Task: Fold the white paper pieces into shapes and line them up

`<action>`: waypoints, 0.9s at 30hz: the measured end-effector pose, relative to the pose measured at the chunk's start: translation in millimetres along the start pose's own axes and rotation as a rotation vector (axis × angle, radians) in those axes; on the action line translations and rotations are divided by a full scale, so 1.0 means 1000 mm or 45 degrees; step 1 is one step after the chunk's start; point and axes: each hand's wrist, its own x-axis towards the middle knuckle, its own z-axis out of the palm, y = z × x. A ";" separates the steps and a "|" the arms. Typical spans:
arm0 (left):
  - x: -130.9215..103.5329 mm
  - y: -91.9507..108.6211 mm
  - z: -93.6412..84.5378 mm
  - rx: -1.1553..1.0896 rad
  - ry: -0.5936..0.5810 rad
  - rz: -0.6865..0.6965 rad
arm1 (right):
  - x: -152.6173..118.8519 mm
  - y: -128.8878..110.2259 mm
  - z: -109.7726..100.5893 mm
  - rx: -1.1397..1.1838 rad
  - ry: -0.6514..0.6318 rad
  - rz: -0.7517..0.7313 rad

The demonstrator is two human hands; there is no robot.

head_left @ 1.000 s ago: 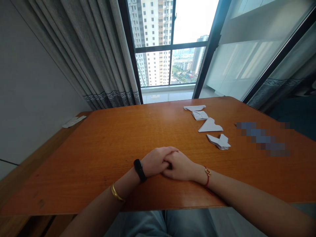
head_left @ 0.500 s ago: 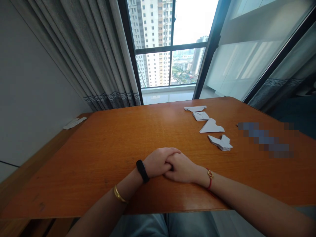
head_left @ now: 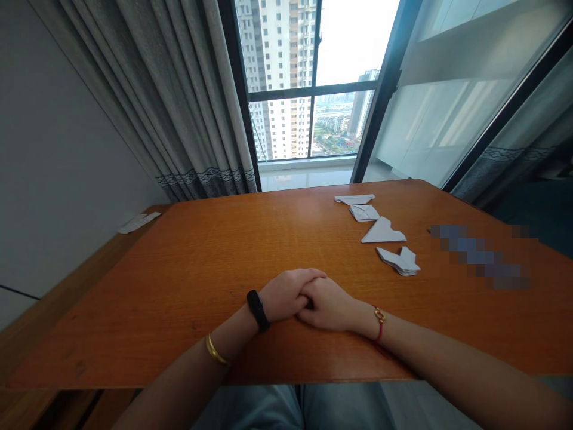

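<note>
In a seeming rest step, we clasp left hand (head_left: 286, 291) over right hand (head_left: 333, 304), each grip closed on the other, near side of the wooden surface (head_left: 215, 257), four folded papers (head_left: 384, 232) lying far right; reaching them would require unclasping.

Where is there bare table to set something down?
Widest: left of the folded papers, from the left hand to the far edge of the table. Smaller: between the right forearm and the pixelated patch. Crowded: along the papers and at the right hand.

Grey curtain (head_left: 179, 89) beside a dark-framed window (head_left: 313, 91), pale high-rise (head_left: 280, 60) outside, plain wall (head_left: 58, 131)
</note>
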 end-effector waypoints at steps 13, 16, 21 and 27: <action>-0.002 0.004 -0.001 0.057 0.007 0.008 | -0.002 -0.001 0.002 -0.004 -0.006 -0.029; -0.003 0.001 0.000 0.081 -0.005 0.021 | -0.002 0.000 0.003 -0.048 -0.006 -0.016; -0.003 -0.001 0.000 0.092 -0.010 0.036 | -0.002 0.000 0.003 -0.051 0.006 -0.024; -0.002 0.005 0.000 0.035 0.024 0.016 | -0.002 0.000 0.004 -0.024 -0.005 -0.041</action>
